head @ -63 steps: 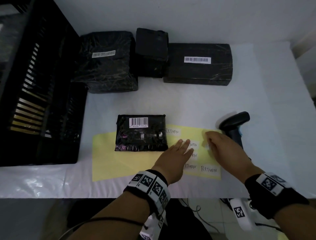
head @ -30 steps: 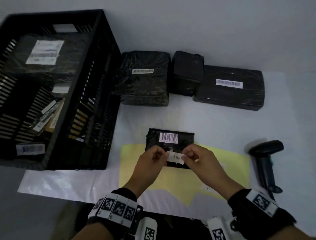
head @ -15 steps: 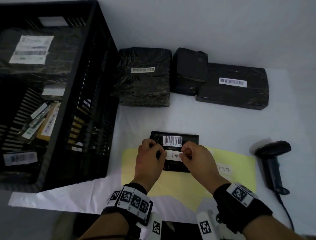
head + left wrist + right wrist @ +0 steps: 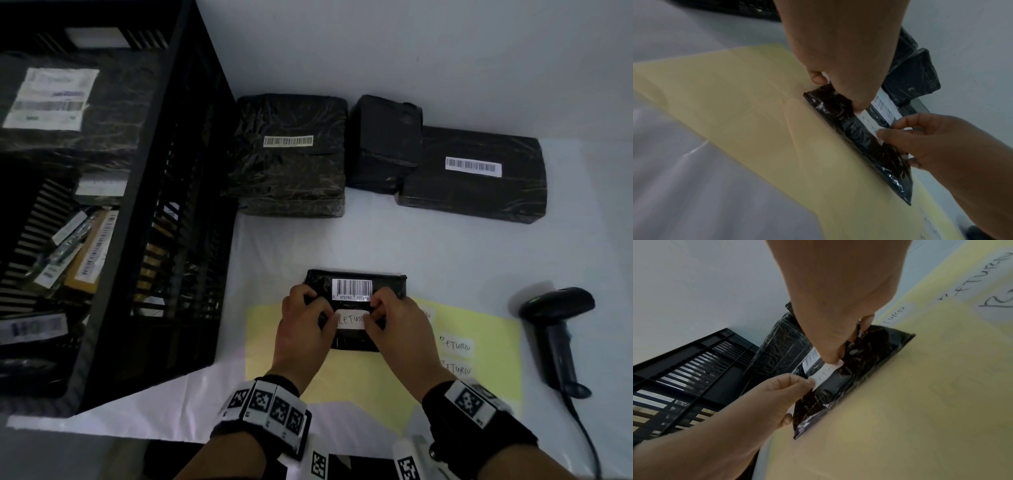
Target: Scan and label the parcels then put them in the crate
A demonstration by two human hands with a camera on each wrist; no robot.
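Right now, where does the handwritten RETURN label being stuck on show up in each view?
Head: RETURN label low centre, between both hands.
Left wrist: right of centre, under the fingertips.
Right wrist: centre.
Shared landmark: the barcode sticker beside it on the small black parcel.

A white plastic sheet [image 4: 376,246] is spread over the table, and a plain grey wall [image 4: 411,51] is seen behind it.
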